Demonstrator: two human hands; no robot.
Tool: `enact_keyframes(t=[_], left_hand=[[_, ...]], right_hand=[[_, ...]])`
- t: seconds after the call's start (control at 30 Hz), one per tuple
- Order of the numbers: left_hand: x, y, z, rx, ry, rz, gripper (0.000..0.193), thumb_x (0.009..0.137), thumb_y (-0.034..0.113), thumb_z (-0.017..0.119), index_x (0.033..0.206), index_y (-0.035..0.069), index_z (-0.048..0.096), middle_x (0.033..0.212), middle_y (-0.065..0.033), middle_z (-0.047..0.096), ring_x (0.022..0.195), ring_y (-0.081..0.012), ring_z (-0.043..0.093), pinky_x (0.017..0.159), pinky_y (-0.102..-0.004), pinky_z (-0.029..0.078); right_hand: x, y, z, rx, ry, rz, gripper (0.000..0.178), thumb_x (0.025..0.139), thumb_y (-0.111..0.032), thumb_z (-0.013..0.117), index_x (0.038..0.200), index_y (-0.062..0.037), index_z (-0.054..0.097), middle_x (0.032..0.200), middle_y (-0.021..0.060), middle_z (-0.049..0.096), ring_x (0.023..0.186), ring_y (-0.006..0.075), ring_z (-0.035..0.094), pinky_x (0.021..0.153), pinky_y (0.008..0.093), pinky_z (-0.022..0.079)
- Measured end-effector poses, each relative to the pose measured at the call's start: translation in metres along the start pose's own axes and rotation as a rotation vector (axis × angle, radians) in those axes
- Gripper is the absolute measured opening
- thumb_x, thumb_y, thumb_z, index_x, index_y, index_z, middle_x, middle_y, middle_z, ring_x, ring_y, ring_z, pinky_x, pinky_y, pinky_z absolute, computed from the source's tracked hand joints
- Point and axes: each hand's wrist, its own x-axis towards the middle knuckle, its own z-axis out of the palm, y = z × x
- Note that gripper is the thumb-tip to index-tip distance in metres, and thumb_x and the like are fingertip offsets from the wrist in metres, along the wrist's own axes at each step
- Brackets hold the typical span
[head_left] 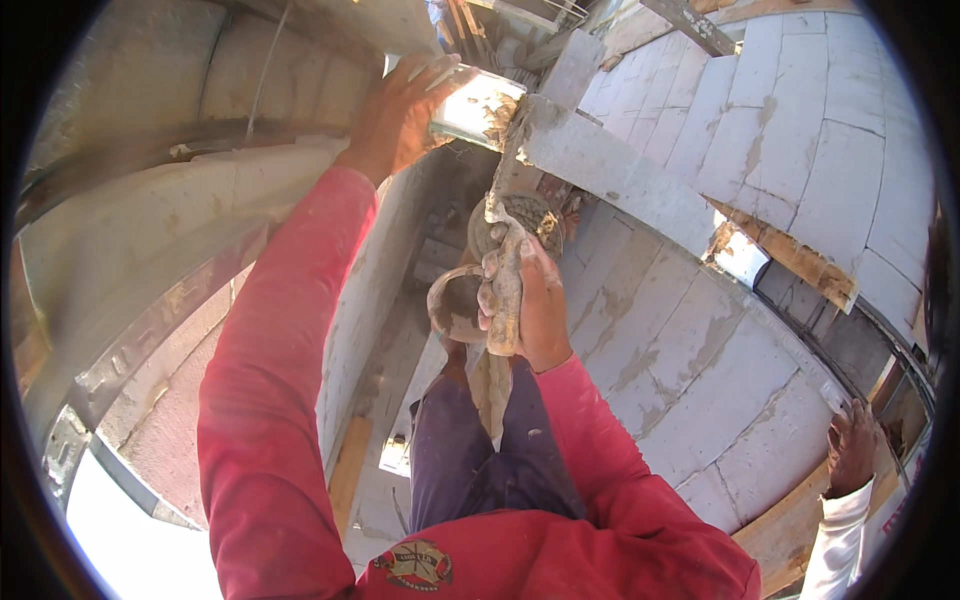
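My left hand (408, 112) reaches up and ahead, its fingers over the left end of a sunlit white block (468, 110) at the end of a wall course. The block's right end is smeared with mortar. In my right hand (538, 305) is a mortar-caked trowel (507, 290), its handle pointing down toward me. The trowel's narrow blade, seen edge-on, stands up against the joint between the block and the pale block course (620, 175) to its right.
Below the trowel are a pan of mortar (535, 215) and a round bucket (440, 300) near my legs. A pale block wall (690, 370) rises on the right, with a wooden board (790, 255) above. Another person's hand (853, 445) rests at the far right.
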Motion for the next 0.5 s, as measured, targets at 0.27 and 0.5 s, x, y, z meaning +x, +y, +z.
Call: enact_keyframes(t=[0.27, 0.5], left_hand=[[0.003, 0.04, -0.037, 0.313, -0.012, 0.034, 0.092, 0.08, 0.035, 0.084, 0.159, 0.022, 0.039, 0.161, 0.0039, 0.039, 0.143, -0.0211, 0.035, 0.123, -0.0346, 0.034], [-0.001, 0.011, -0.009, 0.136, 0.03, 0.007, 0.093, 0.078, 0.038, 0.085, 0.159, 0.03, 0.04, 0.161, 0.0063, 0.039, 0.144, -0.0234, 0.036, 0.121, -0.0387, 0.038]], right_hand=[[0.007, -0.018, 0.006, 0.116, -0.002, 0.062, 0.034, 0.111, -0.03, 0.04, 0.133, -0.0039, 0.049, 0.089, 0.009, 0.059, 0.054, 0.016, 0.058, 0.044, 0.0324, 0.053], [-0.01, -0.026, 0.001, 0.026, -0.012, 0.052, 0.035, 0.11, -0.029, 0.041, 0.132, -0.0021, 0.051, 0.091, 0.0096, 0.061, 0.054, 0.0162, 0.06, 0.043, 0.0308, 0.054]])
